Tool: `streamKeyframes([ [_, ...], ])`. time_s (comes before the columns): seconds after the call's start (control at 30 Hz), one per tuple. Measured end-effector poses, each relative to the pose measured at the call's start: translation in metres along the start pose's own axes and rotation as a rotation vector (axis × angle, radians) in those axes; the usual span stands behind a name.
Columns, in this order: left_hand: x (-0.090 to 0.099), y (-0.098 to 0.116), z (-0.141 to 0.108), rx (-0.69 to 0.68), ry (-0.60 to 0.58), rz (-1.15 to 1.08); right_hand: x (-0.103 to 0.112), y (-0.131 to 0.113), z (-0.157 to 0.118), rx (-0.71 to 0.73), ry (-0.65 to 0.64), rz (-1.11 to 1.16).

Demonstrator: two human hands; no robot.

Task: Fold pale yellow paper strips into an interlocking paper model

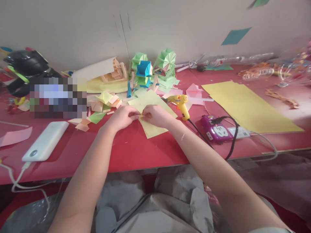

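My left hand (pixel 125 117) and my right hand (pixel 156 115) meet over a pale yellow sheet of paper (pixel 154 129) on the red table. Both have their fingers pinched on a small strip of yellow paper (pixel 141 116), mostly hidden by the fingers. Just right of my right hand lies a yellow glue gun (pixel 180 103), its black cord trailing toward the table's front edge. Beyond the hands stand folded paper pieces: a blue one (pixel 143 68) and a green one (pixel 166 60). Loose yellow and peach paper scraps (pixel 107 97) lie left of the sheet.
A white power bank (pixel 46 141) with a cable lies at the left. To the right are a purple power strip (pixel 217 129) and large yellow sheets (pixel 247 103). Clear plastic bottles (pixel 233 61) lie by the wall, and a black bag (pixel 26 66) sits at back left.
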State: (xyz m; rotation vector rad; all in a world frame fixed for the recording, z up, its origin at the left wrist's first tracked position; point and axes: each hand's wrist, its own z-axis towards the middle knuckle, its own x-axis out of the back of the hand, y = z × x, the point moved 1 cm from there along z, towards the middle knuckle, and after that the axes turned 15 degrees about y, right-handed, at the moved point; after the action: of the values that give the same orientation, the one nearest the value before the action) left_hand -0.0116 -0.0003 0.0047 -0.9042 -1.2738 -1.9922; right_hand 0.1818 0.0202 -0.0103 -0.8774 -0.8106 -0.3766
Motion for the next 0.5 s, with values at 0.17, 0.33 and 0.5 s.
streamKeyframes([
  [0.17, -0.0005, 0.0036, 0.0023, -0.07, 0.031, 0.024, -0.0011, -0.0004, 0.0004, -0.02, 0.026, 0.043],
  [0.33, -0.0011, 0.004, 0.0036, -0.066, 0.059, 0.053, -0.002, -0.0005, 0.0008, -0.028, 0.072, 0.043],
  [0.5, -0.0026, 0.0041, 0.0025, -0.106, 0.025, 0.062, -0.0041, 0.003, 0.0014, -0.075, 0.076, 0.031],
])
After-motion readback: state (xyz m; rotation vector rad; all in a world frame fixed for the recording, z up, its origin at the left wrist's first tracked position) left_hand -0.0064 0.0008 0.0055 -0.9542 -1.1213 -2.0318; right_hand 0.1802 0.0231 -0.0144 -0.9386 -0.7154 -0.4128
